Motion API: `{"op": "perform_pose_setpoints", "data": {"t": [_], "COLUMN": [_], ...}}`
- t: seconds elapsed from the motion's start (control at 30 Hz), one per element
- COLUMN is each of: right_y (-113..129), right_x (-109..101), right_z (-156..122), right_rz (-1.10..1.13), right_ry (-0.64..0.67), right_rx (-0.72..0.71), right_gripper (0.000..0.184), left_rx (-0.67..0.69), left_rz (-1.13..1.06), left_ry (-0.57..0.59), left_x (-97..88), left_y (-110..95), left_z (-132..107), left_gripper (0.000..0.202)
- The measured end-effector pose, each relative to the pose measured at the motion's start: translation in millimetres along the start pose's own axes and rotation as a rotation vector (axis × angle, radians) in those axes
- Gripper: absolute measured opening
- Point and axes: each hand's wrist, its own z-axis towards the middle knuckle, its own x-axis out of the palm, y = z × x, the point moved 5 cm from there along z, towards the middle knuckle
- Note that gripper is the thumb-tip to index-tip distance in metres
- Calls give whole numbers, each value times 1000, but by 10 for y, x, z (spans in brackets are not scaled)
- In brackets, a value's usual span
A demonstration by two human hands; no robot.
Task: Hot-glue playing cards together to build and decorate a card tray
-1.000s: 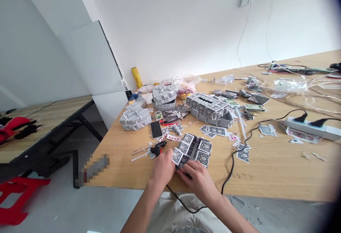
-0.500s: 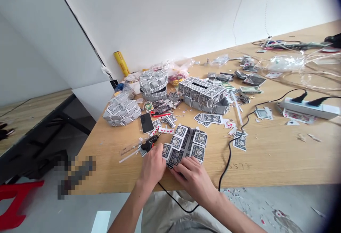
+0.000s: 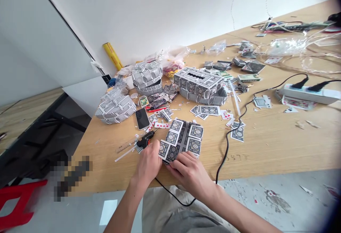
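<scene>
A flat, boxy piece covered in playing cards (image 3: 182, 137) lies near the table's front edge between my hands. My left hand (image 3: 149, 158) grips its left corner with curled fingers. Bent over its near edge, my right hand (image 3: 189, 169) has its fingers on top and its thumb low at the side. Just beyond my left hand rests a black glue gun (image 3: 145, 139). Past it are a phone (image 3: 142, 118) and loose playing cards (image 3: 210, 110). The undersides of both hands' grips are hidden.
A card-covered box with a slotted lid (image 3: 199, 83) stands behind, beside woven card baskets (image 3: 147, 78). A black cable (image 3: 226, 147) crosses the table at right from a white power strip (image 3: 310, 93). A red stool (image 3: 21, 204) stands on the floor at left.
The view has shifted slightly, so the table's things appear a little further left and higher. Both hands keep nearly the same hold on the card-covered piece.
</scene>
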Motion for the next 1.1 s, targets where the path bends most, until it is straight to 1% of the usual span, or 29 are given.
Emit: {"op": "perform_pose_setpoints", "data": {"t": [0.2, 0.43, 0.67, 0.9, 1.1], "right_y": [-11, -14, -5, -3, 3], "right_x": [-2, -3, -12, 1, -10], "right_z": [7, 8, 11, -2, 9], "right_rz": [20, 29, 3, 9, 0], "right_ry": [0, -3, -1, -7, -19], "right_rx": [10, 10, 3, 17, 10], "right_gripper": [32, 33, 33, 33, 33], "left_rx": [27, 47, 57, 70, 54], "left_rz": [82, 166, 235, 251, 215], "left_ry": [51, 103, 127, 118, 61], "left_x": [-2, -51, -88, -112, -66], "left_y": [-36, -110, -148, -162, -115], "left_z": [-11, 8, -4, 2, -5], "left_gripper": [23, 26, 30, 30, 24]}}
